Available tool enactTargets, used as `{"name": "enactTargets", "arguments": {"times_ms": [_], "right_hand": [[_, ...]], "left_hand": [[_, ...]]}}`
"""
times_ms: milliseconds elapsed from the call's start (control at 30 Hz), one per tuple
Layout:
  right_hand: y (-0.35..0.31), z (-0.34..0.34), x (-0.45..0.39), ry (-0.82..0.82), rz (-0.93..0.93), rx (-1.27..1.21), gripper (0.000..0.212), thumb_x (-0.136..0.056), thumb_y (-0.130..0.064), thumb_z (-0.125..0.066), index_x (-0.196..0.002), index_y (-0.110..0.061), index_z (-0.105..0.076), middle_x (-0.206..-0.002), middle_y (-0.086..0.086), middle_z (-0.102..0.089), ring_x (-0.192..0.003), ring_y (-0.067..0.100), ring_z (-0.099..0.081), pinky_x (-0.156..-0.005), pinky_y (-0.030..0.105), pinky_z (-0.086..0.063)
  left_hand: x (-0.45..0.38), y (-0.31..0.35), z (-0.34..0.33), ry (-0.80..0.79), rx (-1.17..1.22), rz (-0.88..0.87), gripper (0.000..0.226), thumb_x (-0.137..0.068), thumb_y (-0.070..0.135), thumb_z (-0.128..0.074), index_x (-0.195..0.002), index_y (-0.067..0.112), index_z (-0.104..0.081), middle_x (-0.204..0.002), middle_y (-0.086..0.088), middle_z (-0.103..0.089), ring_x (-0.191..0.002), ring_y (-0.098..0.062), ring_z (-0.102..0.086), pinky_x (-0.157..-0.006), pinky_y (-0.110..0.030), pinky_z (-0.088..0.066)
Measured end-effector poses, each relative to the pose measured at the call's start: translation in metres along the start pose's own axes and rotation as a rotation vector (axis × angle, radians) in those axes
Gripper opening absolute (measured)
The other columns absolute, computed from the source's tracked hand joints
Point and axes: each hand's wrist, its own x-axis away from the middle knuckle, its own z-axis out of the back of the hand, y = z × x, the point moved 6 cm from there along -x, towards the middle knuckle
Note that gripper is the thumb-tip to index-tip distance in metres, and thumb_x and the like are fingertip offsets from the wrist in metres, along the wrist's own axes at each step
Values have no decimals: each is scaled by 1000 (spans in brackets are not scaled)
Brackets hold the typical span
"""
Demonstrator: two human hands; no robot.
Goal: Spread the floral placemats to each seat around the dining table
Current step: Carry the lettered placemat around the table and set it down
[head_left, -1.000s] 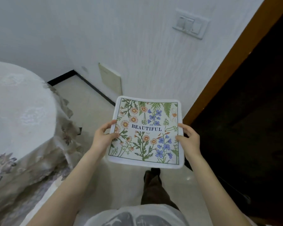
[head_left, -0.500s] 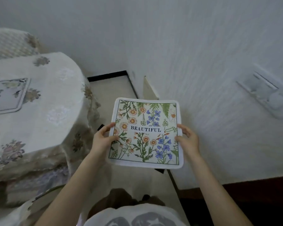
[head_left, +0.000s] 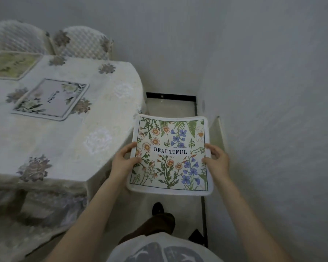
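I hold a square floral placemat point(head_left: 170, 156) printed with "BEAUTIFUL" flat in the air, over the floor just right of the dining table point(head_left: 68, 140). My left hand point(head_left: 124, 161) grips its left edge and my right hand point(head_left: 217, 159) grips its right edge. On the table's cream flowered cloth lie two other placemats: a grey-white one point(head_left: 51, 100) near the middle and a yellow-green one point(head_left: 11, 65) at the far left edge of view.
Two covered chair backs point(head_left: 83, 41) stand behind the table against the far wall. A white wall point(head_left: 273, 110) runs close along my right. A narrow strip of pale floor point(head_left: 170, 108) lies between table and wall. My legs and a dark shoe show below.
The view has swung left from the doorway toward the table, bringing the table's placemats and chairs into sight. The placemat stays held the same way in both hands.
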Motion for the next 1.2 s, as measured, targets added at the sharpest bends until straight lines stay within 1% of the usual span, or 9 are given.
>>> {"name": "enactTargets", "arguments": {"times_ms": [133,333,467,533,733,867,1033,1133,1200], "right_hand": [[-40,-40,-63,-69,27,64,51,-81,12,-56,-120,-20,-59,-119,4,-64,-84,16,-70,-63,37,-62],[-93,-103,-146,-183,66,109,50,-81,13,-55,-121,-18,-59,-124,11,-60,-85,21,-69,-72,52,-60],[-109,-146,-191,-289,78,144,51,-81,13,-55,-119,-21,-59,-118,8,-61,-81,18,-69,-59,35,-61],[-114,-169,-217,-343,71,166,51,-81,12,-55,-117,-23,-60,-116,6,-62,-80,18,-70,-58,34,-60],[-135,-252,-297,-569,59,253,49,-82,12,-55,-117,-22,-60,-111,3,-60,-77,20,-71,-57,35,-60],[-163,-310,-338,-747,103,298,49,-79,17,-54,-110,-21,-61,-104,2,-62,-71,12,-69,-47,23,-55],[-188,-379,-359,-963,195,415,52,-73,17,-55,-112,-15,-64,-109,7,-62,-79,4,-64,-55,19,-53],[-192,-418,-351,-1097,255,457,50,-73,16,-56,-112,-15,-65,-112,10,-64,-91,17,-66,-65,28,-56],[-189,-443,-337,-1173,259,465,49,-73,15,-56,-109,-17,-65,-110,9,-65,-98,23,-65,-66,29,-56]], "left_hand": [[-53,32,-1,60,36,-55,53,-73,-9,-66,-111,27,-66,-103,9,-67,-75,-3,-70,-54,-21,-56],[-117,68,16,191,104,-54,51,-74,-6,-66,-108,32,-66,-111,4,-64,-89,-25,-69,-68,-43,-61],[-145,75,27,303,121,-37,52,-73,-7,-66,-108,32,-66,-109,7,-65,-82,-14,-69,-58,-29,-59],[-160,73,32,369,157,-8,52,-72,-8,-66,-107,31,-67,-107,8,-65,-79,-13,-69,-54,-25,-57],[-203,76,39,596,237,12,53,-72,-8,-67,-107,31,-67,-107,9,-64,-85,-16,-67,-53,-22,-56],[-221,82,40,770,302,20,52,-72,-7,-67,-106,32,-67,-109,8,-63,-88,-19,-67,-56,-25,-56],[-219,86,42,980,404,23,51,-74,-7,-66,-102,34,-66,-105,11,-64,-87,-17,-66,-53,-23,-56],[-205,81,46,1100,481,24,51,-75,-9,-65,-109,29,-66,-107,7,-65,-91,-20,-66,-60,-29,-57],[-191,77,50,1172,519,21,51,-75,-10,-64,-111,27,-65,-105,10,-64,-90,-17,-66,-56,-23,-56]]}}
